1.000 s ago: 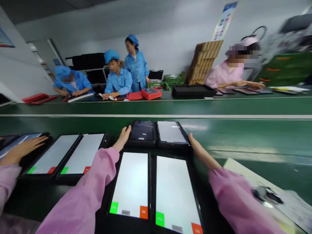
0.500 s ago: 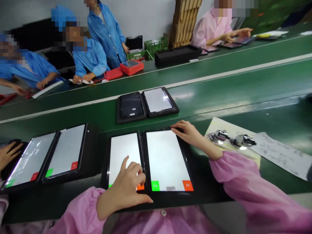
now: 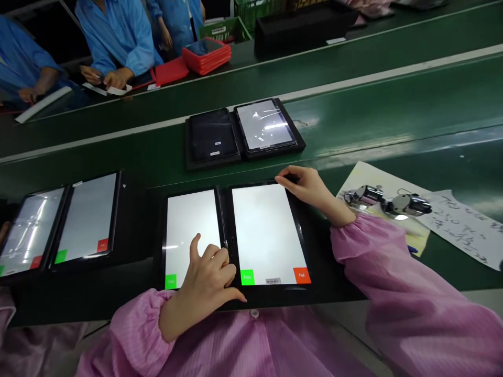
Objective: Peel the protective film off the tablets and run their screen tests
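Two tablets with lit white screens lie side by side before me, in black holders. Over the left tablet [image 3: 192,220] is my left hand [image 3: 210,280], holding nothing; its index finger is raised, the other fingers are bent, and its thumb is spread towards the right tablet. Green and red squares show at the bottom of the right tablet [image 3: 263,230], marked "Pass" and "Fail". My right hand [image 3: 310,188] pinches the right tablet's top right corner between thumb and fingers. The left tablet's lower right part is hidden behind my left hand.
Another tablet pair [image 3: 265,125] lies further back, one dark and one white. To the left are two more lit tablets [image 3: 84,220]. Metal loupes [image 3: 406,204] rest on papers at right. Co-workers in blue sit across the green bench [image 3: 373,104], near red cases [image 3: 206,55].
My view has tilted downward, so the bench and tablets sit higher in the picture. Both hands stay at nearly the same places on the tablets.
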Available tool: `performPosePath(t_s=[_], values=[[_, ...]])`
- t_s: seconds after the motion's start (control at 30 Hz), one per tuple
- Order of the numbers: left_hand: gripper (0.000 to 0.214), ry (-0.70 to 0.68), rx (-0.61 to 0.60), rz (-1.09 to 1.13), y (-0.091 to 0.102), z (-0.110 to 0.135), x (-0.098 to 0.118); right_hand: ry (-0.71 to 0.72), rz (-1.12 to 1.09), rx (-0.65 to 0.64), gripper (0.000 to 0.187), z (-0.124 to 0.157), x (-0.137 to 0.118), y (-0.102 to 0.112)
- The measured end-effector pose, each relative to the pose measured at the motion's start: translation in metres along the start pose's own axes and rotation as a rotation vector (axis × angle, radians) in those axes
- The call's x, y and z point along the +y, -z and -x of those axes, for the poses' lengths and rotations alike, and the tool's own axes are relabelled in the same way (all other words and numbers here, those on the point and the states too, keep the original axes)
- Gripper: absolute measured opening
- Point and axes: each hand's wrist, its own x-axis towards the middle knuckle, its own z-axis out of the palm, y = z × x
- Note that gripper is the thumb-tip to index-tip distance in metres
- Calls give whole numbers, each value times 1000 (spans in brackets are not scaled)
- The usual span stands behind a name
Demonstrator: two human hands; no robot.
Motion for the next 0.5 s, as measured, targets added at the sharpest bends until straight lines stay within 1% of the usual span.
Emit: performPosePath(t_s=[0.1,0.17,0.23,0.3,0.33,0.37,0.4,0.43,0.47,0.5], values=[[61,52,-7,39,-1,-6,10,30,38,21,22,-1,-3,0],[60,60,-19,64,1,-9,16,62,56,24,17,6,-12,2],[57,63,-12,98,5,-10,21,125,75,9,15,25,-28,8],[47,68,53,110,11,-10,25,235,77,-66,14,57,-52,17],[40,65,106,90,13,-11,28,307,49,-143,13,76,-66,22],[32,47,163,58,15,-11,30,359,-21,-271,13,95,-79,28],[27,11,203,34,17,-12,33,378,-84,-407,16,112,-92,33],[25,-44,210,36,18,-12,37,378,-158,-520,21,127,-102,39],[26,-115,174,71,19,-13,40,373,-237,-638,25,137,-109,44],[26,-188,107,133,20,-13,44,356,-315,-734,27,143,-111,50]])
